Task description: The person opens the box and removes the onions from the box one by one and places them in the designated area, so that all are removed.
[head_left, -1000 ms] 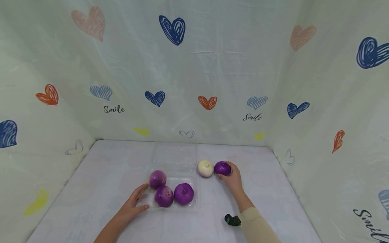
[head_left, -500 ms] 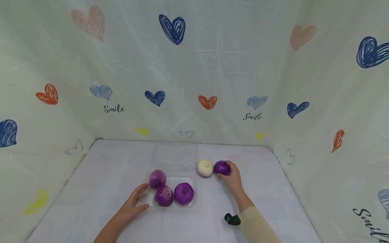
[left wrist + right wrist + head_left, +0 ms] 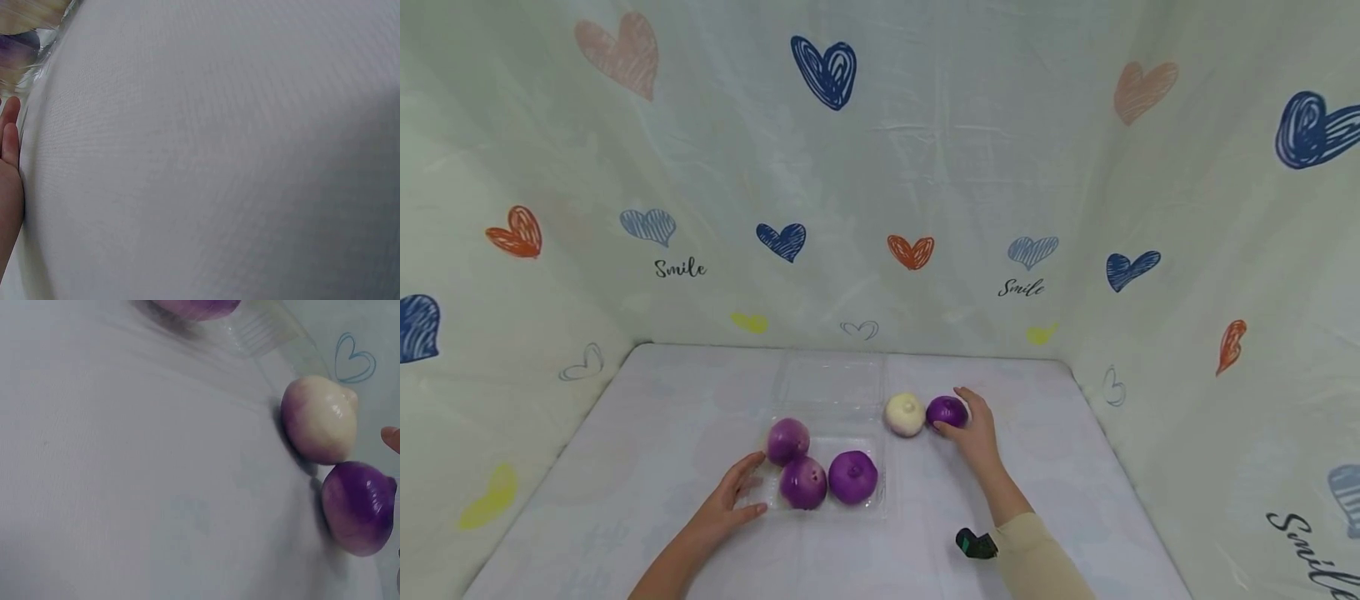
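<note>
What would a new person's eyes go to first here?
Probably the three purple onions in the clear plastic box beside the left hand. Next might come the pale onion, next to a purple one by the right hand. The big blue heart high on the back cloth stands out too.

A pale grey-green, creased sheet printed with scribbled hearts — dark blue, light blue, orange-red, pink, yellow, some merely thin outlines — walls the back and both sides of the white, faintly patterned surface; cursive black "Smile" lettering sits under light-blue hearts.
</note>
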The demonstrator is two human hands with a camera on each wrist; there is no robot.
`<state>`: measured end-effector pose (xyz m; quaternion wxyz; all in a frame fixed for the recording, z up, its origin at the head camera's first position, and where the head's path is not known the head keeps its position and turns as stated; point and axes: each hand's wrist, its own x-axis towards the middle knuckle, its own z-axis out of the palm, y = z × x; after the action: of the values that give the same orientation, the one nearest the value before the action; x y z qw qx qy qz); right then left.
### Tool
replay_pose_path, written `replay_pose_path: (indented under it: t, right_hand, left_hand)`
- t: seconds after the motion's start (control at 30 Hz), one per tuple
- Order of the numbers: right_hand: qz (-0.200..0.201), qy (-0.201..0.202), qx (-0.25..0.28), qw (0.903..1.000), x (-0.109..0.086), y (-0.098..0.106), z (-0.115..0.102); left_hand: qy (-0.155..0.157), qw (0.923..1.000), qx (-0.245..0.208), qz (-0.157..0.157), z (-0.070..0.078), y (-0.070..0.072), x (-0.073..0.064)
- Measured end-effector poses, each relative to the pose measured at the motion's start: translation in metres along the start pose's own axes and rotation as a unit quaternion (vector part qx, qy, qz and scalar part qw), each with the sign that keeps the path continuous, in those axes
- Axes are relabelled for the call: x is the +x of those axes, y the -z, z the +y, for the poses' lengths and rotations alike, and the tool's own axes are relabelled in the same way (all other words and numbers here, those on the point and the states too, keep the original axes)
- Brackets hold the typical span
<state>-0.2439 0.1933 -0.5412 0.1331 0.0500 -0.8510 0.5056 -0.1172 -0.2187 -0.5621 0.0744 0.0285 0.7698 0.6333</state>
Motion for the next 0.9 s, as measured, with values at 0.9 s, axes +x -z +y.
replay_pose_path:
  t: [0.9]
  right_hand:
    - [-0.149, 0.04, 0.105, 0.9824, -0.046, -0.05, -0.082]
  left_hand:
    - [-0.006, 0.9999, -0.002, -0.009, -0.002, 0.002, -0.001]
